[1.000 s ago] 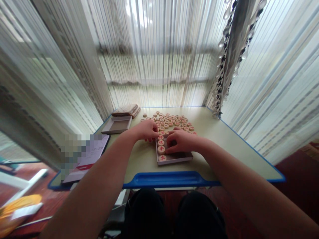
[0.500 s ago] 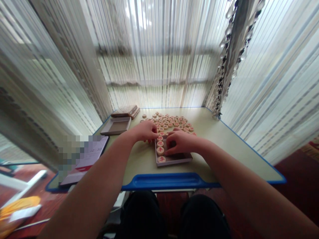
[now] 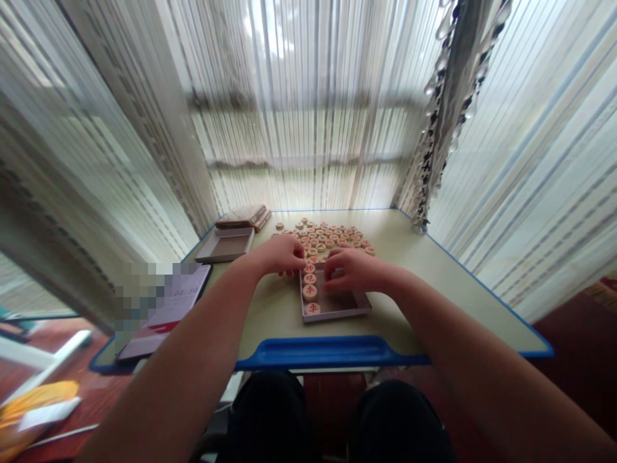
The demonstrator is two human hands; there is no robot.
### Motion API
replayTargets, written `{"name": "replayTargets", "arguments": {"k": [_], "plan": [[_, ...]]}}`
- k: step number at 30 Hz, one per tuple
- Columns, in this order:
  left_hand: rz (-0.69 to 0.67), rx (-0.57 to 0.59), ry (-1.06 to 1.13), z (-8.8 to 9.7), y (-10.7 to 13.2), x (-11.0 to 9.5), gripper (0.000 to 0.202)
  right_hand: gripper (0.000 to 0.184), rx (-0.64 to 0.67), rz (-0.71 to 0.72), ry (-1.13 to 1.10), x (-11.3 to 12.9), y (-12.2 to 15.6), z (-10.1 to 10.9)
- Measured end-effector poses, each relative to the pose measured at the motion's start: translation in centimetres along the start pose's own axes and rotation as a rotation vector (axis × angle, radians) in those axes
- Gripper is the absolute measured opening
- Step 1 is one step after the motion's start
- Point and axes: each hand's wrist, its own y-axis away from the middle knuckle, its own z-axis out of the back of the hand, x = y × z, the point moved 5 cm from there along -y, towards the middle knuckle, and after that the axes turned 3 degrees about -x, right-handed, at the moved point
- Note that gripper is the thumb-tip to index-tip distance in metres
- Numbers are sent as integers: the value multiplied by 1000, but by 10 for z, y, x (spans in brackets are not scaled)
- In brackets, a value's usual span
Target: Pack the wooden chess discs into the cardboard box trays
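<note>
A shallow cardboard box lies on the table with a column of round Chinese chess pieces with red characters along its left side. A gap shows between the two nearest pieces. My left hand is at the box's far left corner, fingers curled and pressed together; what they hold, if anything, is hidden. Over the inside of the box hovers my right hand, thumb and bent fingers apart, nothing visible between them. It is just right of the column, not touching it. Beyond both hands many loose chess pieces are spread out.
A second shallow tray stands at the left, in front of a stacked brown-and-white folded item. A tablet lies by the left edge. The pale table has a blue rim and a blue front groove. Curtains surround it.
My right hand has lifted back and slightly right from the pieces in the column, its thumb leaving the box floor area. My left hand has hardly moved.
</note>
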Motion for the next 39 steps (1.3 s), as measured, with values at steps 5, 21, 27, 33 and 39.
{"name": "replayTargets", "arguments": {"k": [5, 21, 27, 33, 39], "plan": [[-4, -19, 7, 2, 0, 0, 13, 21, -159, -118, 65, -30, 1, 9], [-62, -177, 108, 6, 0, -2, 17, 25, -229, -341, -120, -69, 6, 17], [-113, -162, 19, 2, -1, -10, 45, 24, -156, -343, -144, -78, 5, 12], [-154, -237, -155, 4, -6, -6, 57, 20, -254, -368, -38, -86, 6, 12], [-101, -359, -179, 12, -4, -6, 66, 27, -345, -481, 72, -92, 9, 17]]}}
